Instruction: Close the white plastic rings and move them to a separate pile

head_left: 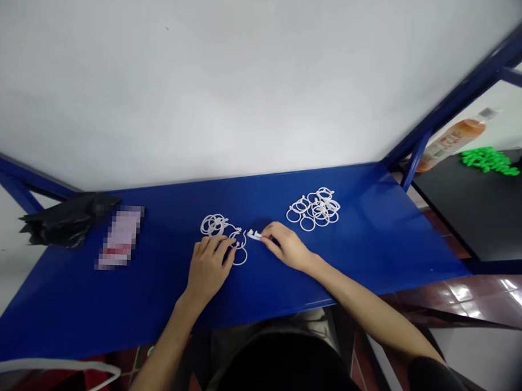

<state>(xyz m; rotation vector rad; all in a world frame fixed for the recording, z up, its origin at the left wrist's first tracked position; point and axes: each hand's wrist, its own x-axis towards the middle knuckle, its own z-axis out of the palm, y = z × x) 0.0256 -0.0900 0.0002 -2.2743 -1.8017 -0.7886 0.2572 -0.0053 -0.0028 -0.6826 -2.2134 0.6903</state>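
My right hand (288, 246) pinches a white plastic ring (254, 235), seen nearly edge-on with small clip-like knobs on it, just above the table. My left hand (208, 263) reaches over a loose group of white rings (240, 256), fingers spread and fingertips at the rings; whether it grips one I cannot make out. Part of this group lies hidden under the fingers. Just beyond the left hand, several more rings overlap in a small heap (212, 224). To the right of both hands lies a bigger pile of similar white rings (314, 209).
The blue table (163, 295) meets a pale wall behind. On its left lie a black plastic bag (72, 220) and a pixelated pinkish object (122, 236). Blue frame bars (416, 158) rise at the right. Beyond them are a bottle (455, 139) and green pieces (489, 160) on a dark surface.
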